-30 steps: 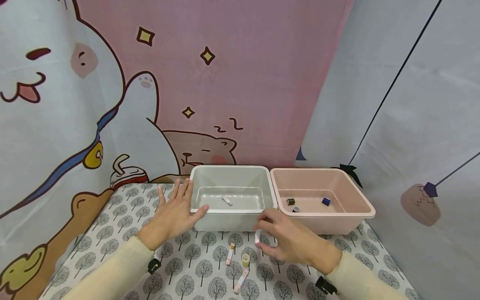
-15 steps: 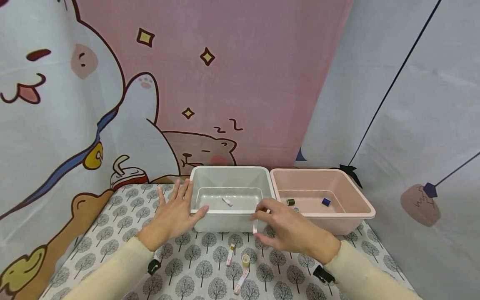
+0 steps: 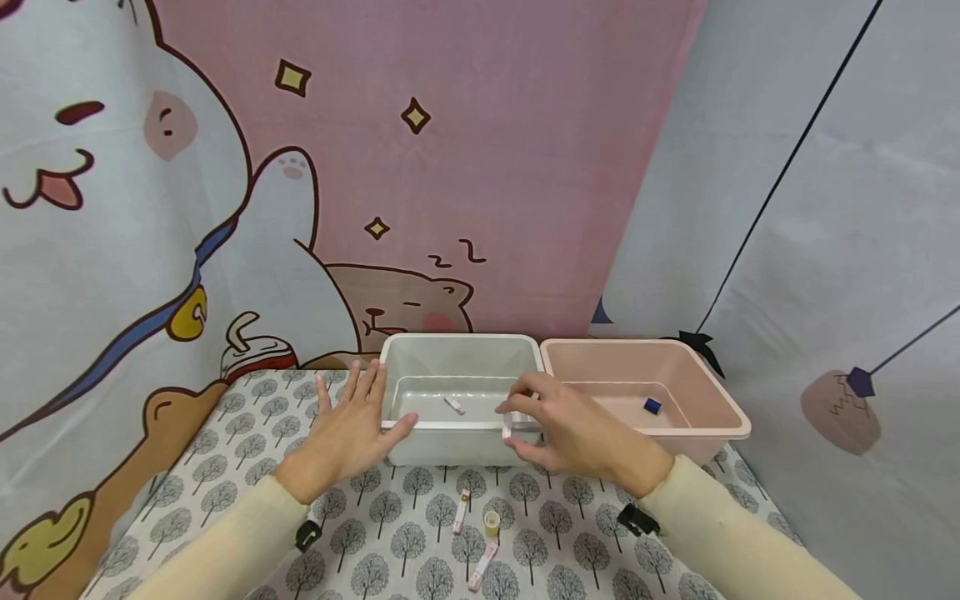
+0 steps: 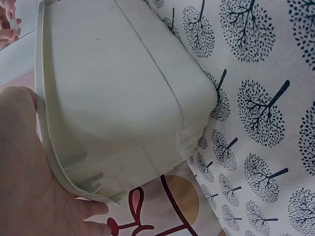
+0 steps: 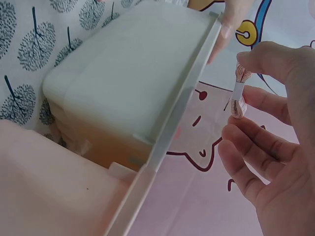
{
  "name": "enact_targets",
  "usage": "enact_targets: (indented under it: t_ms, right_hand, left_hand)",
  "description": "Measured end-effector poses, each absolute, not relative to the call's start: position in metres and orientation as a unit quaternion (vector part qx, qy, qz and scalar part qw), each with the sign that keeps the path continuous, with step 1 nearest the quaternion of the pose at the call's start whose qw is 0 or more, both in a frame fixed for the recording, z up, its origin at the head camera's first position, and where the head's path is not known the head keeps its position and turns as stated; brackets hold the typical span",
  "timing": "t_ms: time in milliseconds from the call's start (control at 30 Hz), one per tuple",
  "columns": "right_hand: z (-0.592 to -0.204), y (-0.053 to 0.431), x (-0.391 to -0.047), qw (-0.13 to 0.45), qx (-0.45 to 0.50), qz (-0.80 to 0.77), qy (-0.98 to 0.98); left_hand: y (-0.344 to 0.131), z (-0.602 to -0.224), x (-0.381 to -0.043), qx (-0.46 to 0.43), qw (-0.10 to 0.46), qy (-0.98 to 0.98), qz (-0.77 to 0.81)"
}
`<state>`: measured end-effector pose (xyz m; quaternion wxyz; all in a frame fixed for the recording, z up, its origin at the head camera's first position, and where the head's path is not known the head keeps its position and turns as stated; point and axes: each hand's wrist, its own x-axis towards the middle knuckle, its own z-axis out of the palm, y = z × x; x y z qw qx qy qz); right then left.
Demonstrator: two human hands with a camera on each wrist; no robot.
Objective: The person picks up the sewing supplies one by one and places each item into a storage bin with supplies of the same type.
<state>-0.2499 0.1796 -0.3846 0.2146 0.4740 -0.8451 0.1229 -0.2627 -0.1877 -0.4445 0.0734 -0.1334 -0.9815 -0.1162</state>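
Head view: tree cloth (image 3: 408,542) below, cartoon curtain (image 3: 517,167) behind. Your left hand (image 3: 345,437), fingers straight, touches white bin (image 3: 450,447), left side. Your right hand (image 3: 573,429) pinches thread bundle (image 5: 238,93), higher than before, near bin's right end.

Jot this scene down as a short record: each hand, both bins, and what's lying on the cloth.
Left hand: touches the rim of the pale grey plastic bin
Right hand: pinches a small pinkish-beige thread skein with a white band
Pale grey bin: one small whitish strip
Pale pink plastic bin: small dark blue object; interior partly hidden
White tree-print cloth: two small pink-and-white strips, pale yellow cylinder
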Motion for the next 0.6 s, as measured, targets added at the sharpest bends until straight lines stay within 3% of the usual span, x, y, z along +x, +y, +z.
enact_targets:
  t_ms: [600]
  right_hand:
    - [-0.372, 0.176, -0.292, 0.214, 0.474, 0.159, -0.839]
  left_hand:
    - [-0.186, -0.445, -0.264, -0.133, 0.07, -0.982, -0.113]
